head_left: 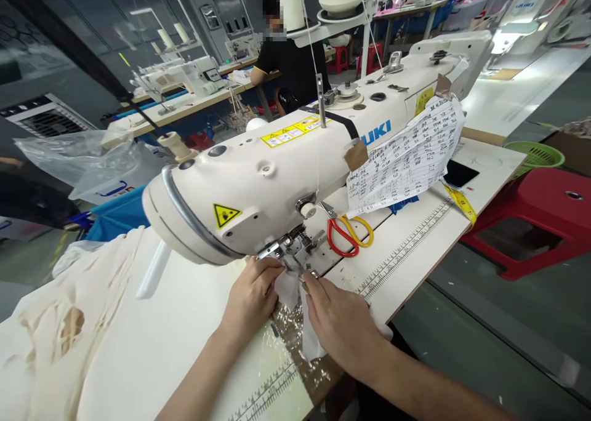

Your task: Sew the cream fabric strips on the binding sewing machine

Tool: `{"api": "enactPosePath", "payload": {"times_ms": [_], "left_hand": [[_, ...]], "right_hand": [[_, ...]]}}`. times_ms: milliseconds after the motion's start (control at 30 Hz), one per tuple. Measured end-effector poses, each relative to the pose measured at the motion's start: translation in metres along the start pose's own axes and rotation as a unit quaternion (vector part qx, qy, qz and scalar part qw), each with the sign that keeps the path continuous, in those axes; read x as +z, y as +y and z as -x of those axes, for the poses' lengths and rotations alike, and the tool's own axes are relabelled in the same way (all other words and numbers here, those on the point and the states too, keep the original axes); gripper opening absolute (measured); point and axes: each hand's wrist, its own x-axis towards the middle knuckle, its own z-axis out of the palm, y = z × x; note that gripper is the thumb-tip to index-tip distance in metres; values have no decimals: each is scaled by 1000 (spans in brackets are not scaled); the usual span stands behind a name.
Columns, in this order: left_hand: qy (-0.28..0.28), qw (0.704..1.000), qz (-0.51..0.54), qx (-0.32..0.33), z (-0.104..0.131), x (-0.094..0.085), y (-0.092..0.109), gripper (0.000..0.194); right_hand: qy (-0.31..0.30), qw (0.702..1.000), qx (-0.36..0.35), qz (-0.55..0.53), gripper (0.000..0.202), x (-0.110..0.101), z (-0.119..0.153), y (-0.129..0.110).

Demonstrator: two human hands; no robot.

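A white sewing machine point(240, 181) stands in front of me, its needle area point(293, 245) just above my fingertips. My left hand point(249, 295) is closed in a pinch on a piece of thin white fabric point(287, 290) beside the presser foot. On the other side, my right hand point(341, 322) is closed too, with a white fabric strip point(311, 338) hanging below its fingers. A small shiny metal piece shows at its fingertips; I cannot tell whether it is a tool or a machine part. The fingers partly hide the stitching spot.
Scissors point(344, 236) with red and yellow handles lie right of the needle area. A handwritten sheet point(406, 159) hangs on the machine. Cream fabric point(78, 322) lies at left. A phone point(462, 173), tape measure point(462, 204) and red stool point(535, 218) are at right. A person point(293, 64) sits beyond.
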Motion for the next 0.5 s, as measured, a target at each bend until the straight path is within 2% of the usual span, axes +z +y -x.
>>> {"api": "enactPosePath", "payload": {"times_ms": [67,167,333,500], "left_hand": [[-25,1000,15,6,0,-6,4,21],[-62,998,-13,14,3,-12,13,29],[-75,990,-113,-26,6,-3,28,34],[-74,982,-166,-46,11,6,38,34]], "right_hand": [[-9,998,17,-61,30,-13,14,2],[-64,977,33,-200,19,-31,49,8],[-91,956,9,-280,28,-31,107,20],[-91,950,45,-295,45,-38,116,17]]}}
